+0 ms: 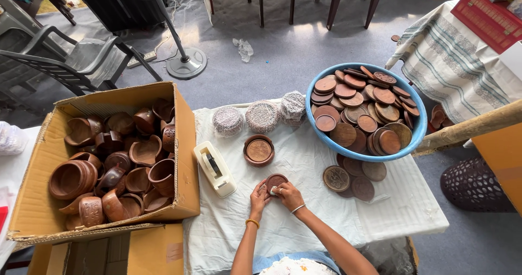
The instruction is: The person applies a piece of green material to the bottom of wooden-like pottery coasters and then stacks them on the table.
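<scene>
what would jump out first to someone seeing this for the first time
The big round blue plastic basin, heaped with flat brown wooden discs, stands out at the right of the white cloth-covered table. At the left, an open cardboard box brims with dark brown carved wooden bowls. In the middle foreground, the left hand and right hand hold one small round wooden lid between them.

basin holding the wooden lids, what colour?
Blue basin, seen clearly in the head view.
</scene>
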